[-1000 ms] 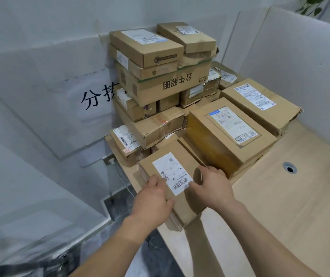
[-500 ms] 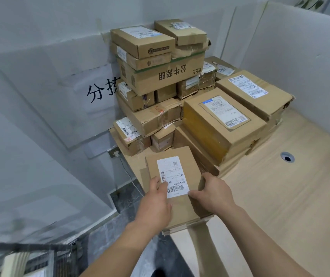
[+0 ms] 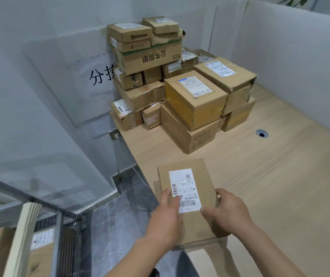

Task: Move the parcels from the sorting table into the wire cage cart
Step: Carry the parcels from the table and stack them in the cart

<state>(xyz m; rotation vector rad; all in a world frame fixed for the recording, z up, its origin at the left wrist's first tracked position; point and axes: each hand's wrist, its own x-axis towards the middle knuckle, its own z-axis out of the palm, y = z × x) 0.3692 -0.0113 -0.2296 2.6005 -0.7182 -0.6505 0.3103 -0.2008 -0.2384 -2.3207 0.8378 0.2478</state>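
A flat brown parcel (image 3: 188, 176) with a white shipping label sits between my hands over the near left corner of the wooden sorting table (image 3: 280, 176). My left hand (image 3: 166, 218) grips its left side, thumb on the label. My right hand (image 3: 228, 210) grips its right edge. A thinner cardboard piece shows under the parcel. A pile of cardboard parcels (image 3: 180, 86) is stacked at the table's far left corner. The wire cage cart (image 3: 64, 236) stands at lower left with labelled parcels (image 3: 40, 242) inside.
White partition walls enclose the table at the back and right. A clear acrylic panel with a printed sign (image 3: 98, 76) stands left of the pile. A cable hole (image 3: 261, 134) is in the tabletop. Dark floor (image 3: 120, 226) lies between the table and the cart.
Both hands have pulled the flat parcel away from the pile toward me, to the table's near corner. The view has swung left and down, bringing the wire cage cart into sight.
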